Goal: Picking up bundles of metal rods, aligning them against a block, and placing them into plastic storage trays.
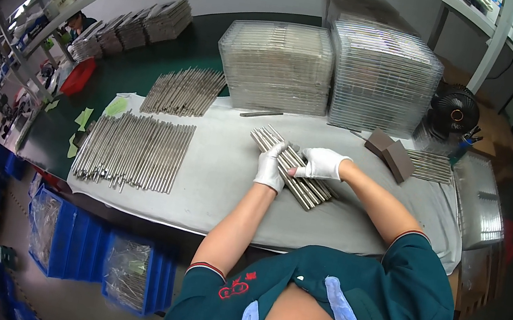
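A bundle of shiny metal rods [299, 188] lies slanted over the grey cloth in front of me. My left hand [271, 166], in a white glove, is closed round the bundle from its left side. From the right, my right hand [322, 164] grips the rods near their middle; its thumb tip is bare of the white glove. Its fingers on the far side are partly hidden. To the left, a wide row of similar rods [133, 152] is laid side by side, with a second row of rods [183, 91] behind it. One dark rod [261, 114] lies alone beyond my hands.
Tall stacks of clear plastic trays [276, 61] stand at the back. Brown blocks [390, 154] rest at the right, beside more rods [430, 166] and a black fan [455, 110]. Blue bins [70, 237] sit below the table's front left edge. A shelf post [492, 47] rises behind.
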The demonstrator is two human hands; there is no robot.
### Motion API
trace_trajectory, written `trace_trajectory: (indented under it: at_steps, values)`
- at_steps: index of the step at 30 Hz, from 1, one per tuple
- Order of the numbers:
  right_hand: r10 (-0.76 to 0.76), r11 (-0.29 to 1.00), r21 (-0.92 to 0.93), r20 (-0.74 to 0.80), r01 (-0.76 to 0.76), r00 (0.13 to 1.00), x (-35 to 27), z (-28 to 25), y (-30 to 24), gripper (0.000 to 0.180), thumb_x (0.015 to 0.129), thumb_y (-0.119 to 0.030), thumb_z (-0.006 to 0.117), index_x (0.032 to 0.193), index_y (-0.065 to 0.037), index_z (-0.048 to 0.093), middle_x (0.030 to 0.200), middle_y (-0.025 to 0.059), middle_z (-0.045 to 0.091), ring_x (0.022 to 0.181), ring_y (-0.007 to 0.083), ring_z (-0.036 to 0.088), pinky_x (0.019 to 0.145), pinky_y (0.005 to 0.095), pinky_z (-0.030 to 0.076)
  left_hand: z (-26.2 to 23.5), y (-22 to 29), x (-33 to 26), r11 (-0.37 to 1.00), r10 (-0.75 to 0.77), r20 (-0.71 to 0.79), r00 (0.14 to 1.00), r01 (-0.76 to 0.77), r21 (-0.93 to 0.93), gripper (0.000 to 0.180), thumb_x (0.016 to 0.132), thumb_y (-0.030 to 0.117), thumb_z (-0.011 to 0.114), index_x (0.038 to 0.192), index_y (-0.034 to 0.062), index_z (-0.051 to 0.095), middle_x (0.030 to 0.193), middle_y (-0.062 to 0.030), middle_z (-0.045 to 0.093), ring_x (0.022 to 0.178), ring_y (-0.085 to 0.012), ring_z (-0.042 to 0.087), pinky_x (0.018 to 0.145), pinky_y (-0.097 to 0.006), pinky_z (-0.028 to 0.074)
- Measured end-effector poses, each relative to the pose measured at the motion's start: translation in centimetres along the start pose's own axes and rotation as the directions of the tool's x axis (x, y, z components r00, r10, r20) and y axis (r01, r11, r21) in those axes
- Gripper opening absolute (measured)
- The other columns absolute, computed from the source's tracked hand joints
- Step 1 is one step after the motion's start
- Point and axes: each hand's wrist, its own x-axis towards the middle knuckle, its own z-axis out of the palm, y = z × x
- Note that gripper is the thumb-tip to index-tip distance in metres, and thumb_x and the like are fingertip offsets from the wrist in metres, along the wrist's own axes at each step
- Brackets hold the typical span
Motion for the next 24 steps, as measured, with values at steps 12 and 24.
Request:
trace_trajectory:
  at_steps: [12,24]
  values:
    - [0.020,0.480,0.877,-0.041,0.026,0.999,1.5,4.0,1.1,0.047,0.069,-0.039,0.069,0.089,0.003,0.061,0.075,0.0074,0.062,0.066,0.0128,0.058,0.060,0.0252,0.047,-1.4,0.8,1.1,0.996,-0.088,0.116,0.989,0.089,-0.003,0.025,0.080,0.016,0.056,0.100,0.0019,0.050,0.089,-0.0130,0.057,0.079,-0.0243,0.059,0.069,-0.038,0.051]
    - [0.209,0.285,0.958,-0.031,-0.031,0.977,0.3,3.3,2.5,0.033,0.069,-0.024,0.072,0.085,0.003,0.061,0.077,0.0094,0.062,0.065,0.0164,0.060,0.058,0.0278,0.049,-0.8,0.6,1.4,0.990,-0.139,0.013,0.990,0.139,-0.010,0.022,0.081,0.008,0.049,0.102,0.0006,0.049,0.095,-0.0142,0.056,0.084,-0.0272,0.058,0.074,-0.041,0.051]
